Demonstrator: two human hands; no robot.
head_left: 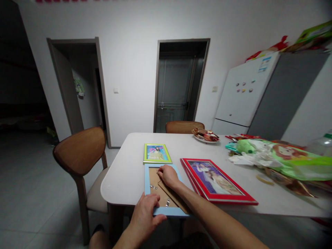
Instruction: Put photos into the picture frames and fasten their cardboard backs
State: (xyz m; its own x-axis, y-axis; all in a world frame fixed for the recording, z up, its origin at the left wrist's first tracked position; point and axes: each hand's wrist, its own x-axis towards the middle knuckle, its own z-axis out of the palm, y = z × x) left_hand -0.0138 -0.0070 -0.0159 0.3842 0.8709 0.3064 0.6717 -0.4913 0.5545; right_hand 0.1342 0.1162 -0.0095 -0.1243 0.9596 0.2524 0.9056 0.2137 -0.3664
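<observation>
A light blue picture frame (147, 178) lies face down at the table's near edge, its brown backing board (163, 197) showing. My left hand (145, 212) grips the frame's near left corner, thumb along the lower edge. Over the upper part of the backing is my right hand (169, 177), fingertips pinched together near the far edge; what they hold is hidden. Small metal clips (167, 202) sit on the backing, one near the bottom and one at the left. A dark brown stand flap (173, 195) runs slantwise under my right forearm.
Beyond the blue frame lies a green picture frame (158, 161). Red picture frames (220, 199) are stacked to the right. Farther right are a green plastic bag (290, 162) and crumpled tissue (256, 157). A plate of items (206, 140) stands at the back of the white table (121, 173). Wooden chairs (80, 148) flank it.
</observation>
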